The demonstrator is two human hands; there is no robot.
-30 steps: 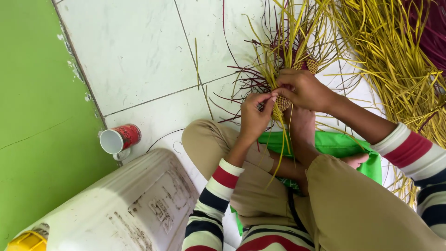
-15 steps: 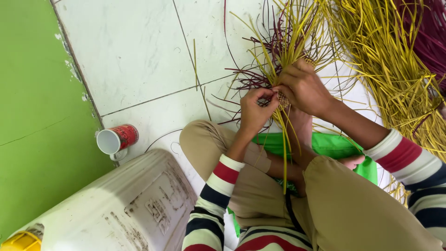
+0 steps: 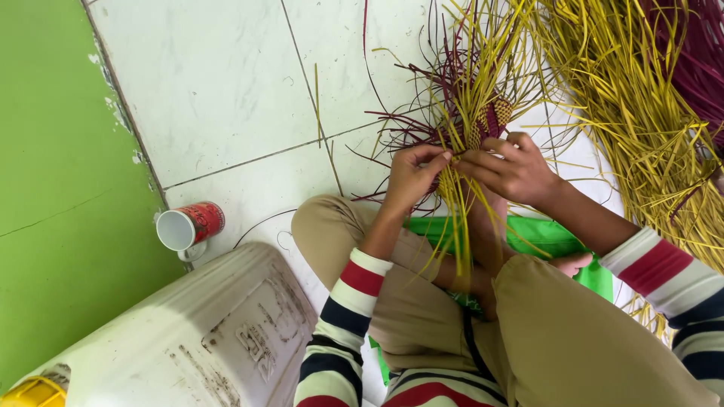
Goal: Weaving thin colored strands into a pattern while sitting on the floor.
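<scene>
Both hands pinch yellow strands at the edge of a small woven piece (image 3: 483,120). The left hand (image 3: 411,177) and right hand (image 3: 513,167) nearly touch above the tiled floor (image 3: 226,90).

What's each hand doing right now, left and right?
Left hand: shut, pinching yellow strands at the weave.
Right hand: fingers curled, gripping the same strands just beside it.

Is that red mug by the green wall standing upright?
No, the red mug lies on its side on the white tile floor, its open white mouth facing the green wall.
</scene>
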